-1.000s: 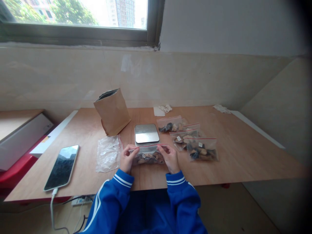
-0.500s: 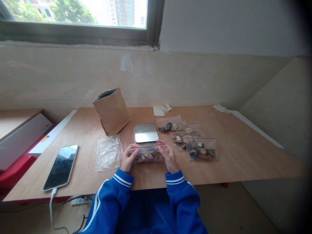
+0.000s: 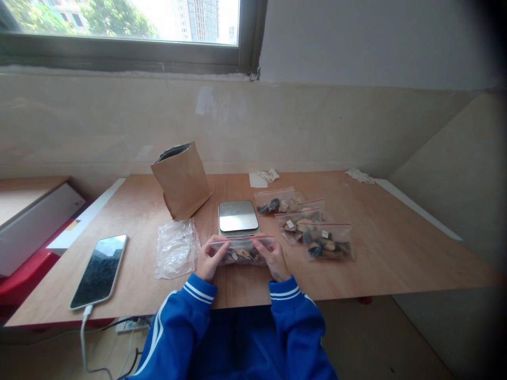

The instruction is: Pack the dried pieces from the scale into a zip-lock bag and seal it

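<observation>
Holds a filled bag (image 3: 244, 255) close to the middle of the near edge of the table (image 3: 376, 269), just in front of the scale (image 3: 238, 216). Pinches one end of its red-striped top between thumb and fingers of the left hand (image 3: 206, 261), the other end likewise with the right hand (image 3: 277, 261). In both, a nearly closed grip, with only the thin plastic between the tips. Already loaded with dark and tan pieces and a small pale packet; too fine to tell whether sealed along the full strip.

Toward the right side, set down already with similar contents: several other bags (image 3: 329, 244), partly overlapping, clear and wrinkled, lumpy low down and flat at the top. To the left of the hands, apparently unused: flat empty bags (image 3: 174, 252), glossy, crinkled and thin.

Near the far edge, standing with open mouth and leaning a little: a paper bag (image 3: 184, 184), matt brown outside, dark inside. In front of it to the right, a square plate of smooth, reflective metal on the scale, with no load on top. By the near left corner, flat and glassy with rounded corners: a phone (image 3: 99, 272), plugged into a pale cable (image 3: 83, 340).
</observation>
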### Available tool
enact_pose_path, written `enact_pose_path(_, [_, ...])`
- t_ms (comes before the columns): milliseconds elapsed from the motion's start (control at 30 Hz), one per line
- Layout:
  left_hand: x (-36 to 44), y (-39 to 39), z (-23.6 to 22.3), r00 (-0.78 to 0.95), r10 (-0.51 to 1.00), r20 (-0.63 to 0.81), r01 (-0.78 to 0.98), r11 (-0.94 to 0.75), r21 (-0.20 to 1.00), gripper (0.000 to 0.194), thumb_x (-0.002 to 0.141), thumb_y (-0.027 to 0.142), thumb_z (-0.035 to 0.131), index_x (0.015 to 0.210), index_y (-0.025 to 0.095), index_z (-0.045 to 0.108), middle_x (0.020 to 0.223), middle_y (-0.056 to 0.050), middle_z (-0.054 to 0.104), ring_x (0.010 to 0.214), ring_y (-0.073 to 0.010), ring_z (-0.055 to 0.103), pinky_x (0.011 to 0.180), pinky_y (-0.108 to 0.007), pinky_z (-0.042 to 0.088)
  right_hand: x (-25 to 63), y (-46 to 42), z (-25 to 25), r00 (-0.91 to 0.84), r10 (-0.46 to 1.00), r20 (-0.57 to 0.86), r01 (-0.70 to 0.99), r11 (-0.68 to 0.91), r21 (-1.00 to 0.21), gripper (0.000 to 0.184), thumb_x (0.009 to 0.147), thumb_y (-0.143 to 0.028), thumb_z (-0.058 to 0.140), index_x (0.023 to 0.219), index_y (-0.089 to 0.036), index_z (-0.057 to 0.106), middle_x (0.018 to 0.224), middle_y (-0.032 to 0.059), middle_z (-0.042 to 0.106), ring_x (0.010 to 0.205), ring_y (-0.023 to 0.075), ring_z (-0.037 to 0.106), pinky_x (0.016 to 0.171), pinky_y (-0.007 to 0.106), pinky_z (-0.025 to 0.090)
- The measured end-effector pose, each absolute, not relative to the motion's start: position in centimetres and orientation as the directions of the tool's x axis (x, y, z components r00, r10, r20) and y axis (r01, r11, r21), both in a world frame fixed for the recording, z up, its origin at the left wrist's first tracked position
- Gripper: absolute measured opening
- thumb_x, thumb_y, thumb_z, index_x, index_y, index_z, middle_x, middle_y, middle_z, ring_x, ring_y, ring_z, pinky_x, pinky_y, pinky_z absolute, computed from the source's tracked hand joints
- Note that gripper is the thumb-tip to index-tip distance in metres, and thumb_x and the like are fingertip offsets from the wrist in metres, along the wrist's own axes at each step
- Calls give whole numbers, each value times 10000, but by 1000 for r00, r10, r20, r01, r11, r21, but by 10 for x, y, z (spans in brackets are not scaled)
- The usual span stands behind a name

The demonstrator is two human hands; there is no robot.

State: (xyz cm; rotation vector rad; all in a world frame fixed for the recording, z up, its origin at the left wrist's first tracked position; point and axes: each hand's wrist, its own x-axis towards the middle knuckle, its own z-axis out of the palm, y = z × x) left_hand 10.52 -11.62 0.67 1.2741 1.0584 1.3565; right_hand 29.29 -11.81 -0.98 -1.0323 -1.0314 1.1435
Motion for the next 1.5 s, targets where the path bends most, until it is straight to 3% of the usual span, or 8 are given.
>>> enact_pose_path(333, [106, -116, 4, -67, 953, 295, 43, -293, 955, 177, 769, 335, 715, 809, 165, 688, 797, -26, 664, 758, -143, 619, 701, -249, 495, 292, -118, -10, 142, 986, 92, -165, 115, -980, 280, 706, -448, 762, 799, -186, 734, 686, 20, 711, 550, 130, 616, 468, 215, 469])
enact_pose_path(567, [104, -115, 1, -49, 933, 357, 94, -352, 931, 144, 796, 308, 692, 804, 165, 685, 813, -35, 657, 794, -150, 612, 734, -260, 481, 294, -118, -9, 143, 976, 163, -112, 179, -977, 211, 745, -398, 746, 782, -192, 731, 716, 4, 687, 639, 129, 623, 587, 227, 502])
enact_pose_path(833, [104, -116, 3, -61, 941, 332, 85, -326, 941, 174, 805, 337, 679, 804, 164, 664, 811, -32, 639, 778, -150, 602, 711, -257, 470, 295, -118, -7, 108, 973, 203, -96, 213, -972, 186, 768, -382, 732, 801, -199, 741, 780, 11, 687, 755, 160, 644, 703, 268, 521])
enact_pose_path(1000, [103, -116, 8, 41, 938, 344, 82, -346, 935, 208, 838, 361, 638, 887, 164, 683, 907, -61, 647, 882, -178, 612, 798, -287, 474, 294, -120, -4, 61, 980, 187, -96, 192, -977, 249, 775, -429, 713, 845, -195, 756, 859, 52, 715, 848, 207, 655, 785, 328, 536])
enact_pose_path(1200, [105, -118, 10, 42, 940, 339, 116, -342, 933, 188, 806, 346, 679, 855, 165, 695, 868, -57, 645, 830, -176, 616, 767, -292, 481, 294, -121, -4, 39, 984, 172, -138, 176, -975, 307, 827, -455, 644, 972, -197, 722, 886, 56, 718, 823, 189, 655, 743, 301, 536])
enact_pose_path(1500, [104, -116, 8, 7, 930, 367, 96, -366, 926, 150, 803, 312, 682, 766, 167, 661, 842, -49, 629, 833, -169, 604, 778, -289, 471, 292, -120, -2, 113, 966, 235, -76, 244, -967, 174, 791, -367, 699, 812, -195, 689, 793, 15, 689, 755, 160, 641, 719, 272, 515])
